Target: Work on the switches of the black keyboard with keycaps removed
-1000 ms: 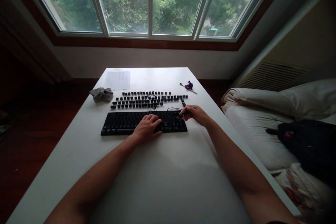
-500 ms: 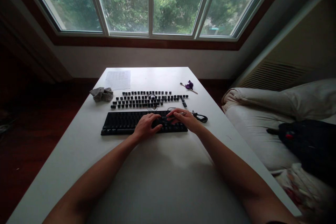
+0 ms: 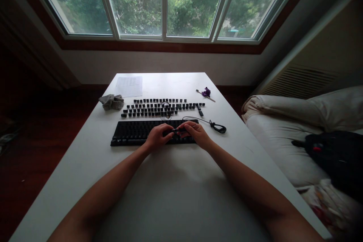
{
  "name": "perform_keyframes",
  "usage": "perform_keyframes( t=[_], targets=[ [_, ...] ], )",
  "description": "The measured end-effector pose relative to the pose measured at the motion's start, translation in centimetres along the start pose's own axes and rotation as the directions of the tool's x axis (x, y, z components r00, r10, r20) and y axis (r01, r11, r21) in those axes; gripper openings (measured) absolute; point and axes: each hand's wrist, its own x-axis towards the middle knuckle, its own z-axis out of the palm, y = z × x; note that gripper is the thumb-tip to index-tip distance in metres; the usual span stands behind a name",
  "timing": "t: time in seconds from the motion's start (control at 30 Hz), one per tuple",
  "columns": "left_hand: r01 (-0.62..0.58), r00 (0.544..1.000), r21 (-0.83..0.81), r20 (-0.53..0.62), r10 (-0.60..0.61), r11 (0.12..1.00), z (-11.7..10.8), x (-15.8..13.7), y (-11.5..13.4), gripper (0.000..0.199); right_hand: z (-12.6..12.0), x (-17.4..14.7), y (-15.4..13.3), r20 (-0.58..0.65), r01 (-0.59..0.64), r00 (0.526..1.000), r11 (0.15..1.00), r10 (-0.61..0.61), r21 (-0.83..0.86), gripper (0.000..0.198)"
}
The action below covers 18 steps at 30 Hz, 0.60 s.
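A black keyboard (image 3: 129, 130) lies on the white table, its near edge facing me. Over its right half, the fingertips of my left hand (image 3: 159, 135) and my right hand (image 3: 197, 134) come close together. My left thumb and fingers pinch a small dark piece that is too small to name. Between the fingers of my right hand is a thin tool with a metallic glint, largely hidden. The keys beneath both hands are covered. Just behind the keyboard, loose black keycaps (image 3: 147, 109) stand in several rows.
A grey cloth (image 3: 111, 102) and a printed sheet (image 3: 129, 86) lie at the table's far left. Coiled cable (image 3: 218, 127) sits right of the keyboard. Farther back are a brush (image 3: 209, 98) and a purple crumpled item (image 3: 206, 92). A sofa (image 3: 272, 132) flanks the table's right side.
My right hand has moved left and turned inward, bringing its fingertips to those of my left hand. The left fingers have closed into a pinch. The view has shifted slightly.
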Motion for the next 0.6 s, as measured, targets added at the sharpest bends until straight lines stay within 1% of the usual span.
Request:
perform_keyframes(
  t=[0.2, 0.33, 0.43, 0.5, 0.6],
  targets=[
    [-0.008, 1.0, -0.062, 0.002, 0.008, 0.998, -0.2, 0.2, 0.0, 0.017, 0.4, 0.0, 0.4, -0.061, 0.079, 0.995, 0.996, -0.082, -0.04, 0.028],
    [-0.003, 1.0, -0.046, 0.019, 0.004, 0.999, 0.0, 0.2, 0.1, 0.016, 0.8, -0.2, 0.8, -0.102, 0.078, 0.991, 0.996, -0.082, -0.049, 0.029],
    [0.009, 1.0, -0.02, 0.01, -0.009, 1.0, 0.2, 0.1, 0.0, 0.017, 0.9, -0.2, 1.1, -0.136, 0.082, 0.987, 0.995, -0.09, -0.063, 0.03],
    [0.016, 1.0, -0.015, -0.006, -0.016, 1.0, 0.3, 0.0, -0.1, 0.02, 0.9, -0.2, 1.2, -0.16, 0.081, 0.983, 0.995, -0.09, -0.058, 0.031],
    [0.029, 0.999, -0.011, -0.042, -0.029, 1.0, 0.5, -0.1, -0.2, 0.029, 0.9, -0.1, 1.5, -0.184, 0.055, 0.981, 0.998, -0.056, -0.009, 0.032]
  ],
)
